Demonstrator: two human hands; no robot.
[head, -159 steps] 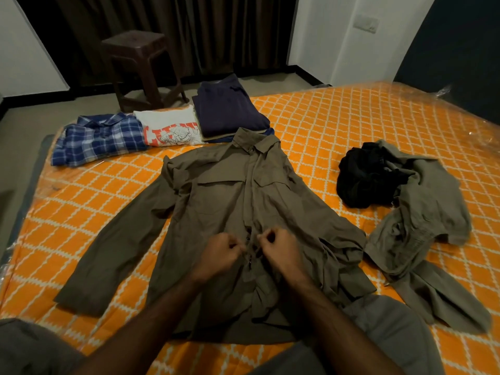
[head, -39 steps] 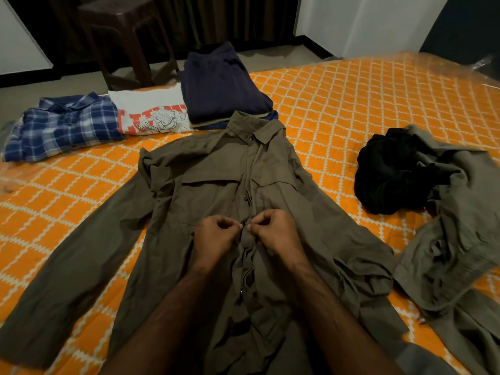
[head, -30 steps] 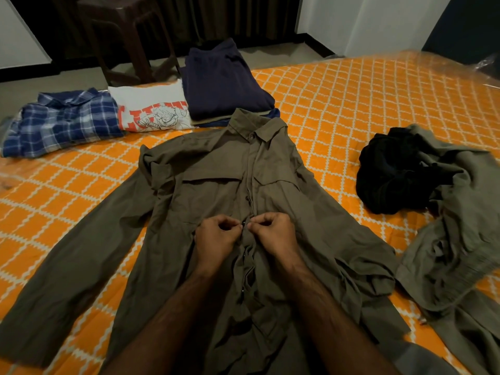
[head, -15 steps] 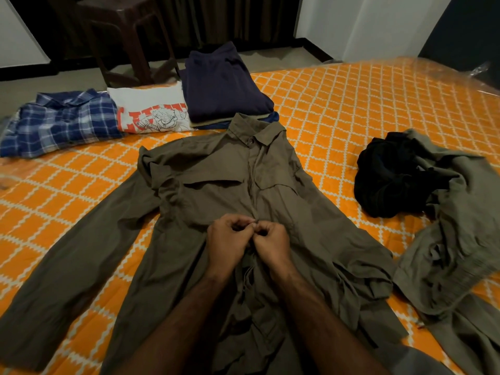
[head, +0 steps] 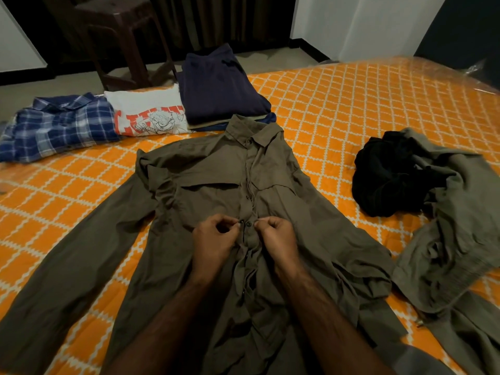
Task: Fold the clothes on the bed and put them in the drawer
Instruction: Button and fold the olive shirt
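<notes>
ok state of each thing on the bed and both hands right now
olive shirt: spread flat, partly buttoned
left hand: pinching the placket
right hand: pinching the placket
plaid shirt: folded
white tee: folded
navy garment: folded, on a stack
black garment: crumpled
grey garment: crumpled

olive shirt (head: 216,190): matt woven cloth, creasing softly
bed cover (head: 351,104): glossy clear plastic over orange quilting, shining at far right
stool (head: 116,25): dark moulded plastic, gleaming faintly
plaid shirt (head: 59,125): matt cloth
</notes>
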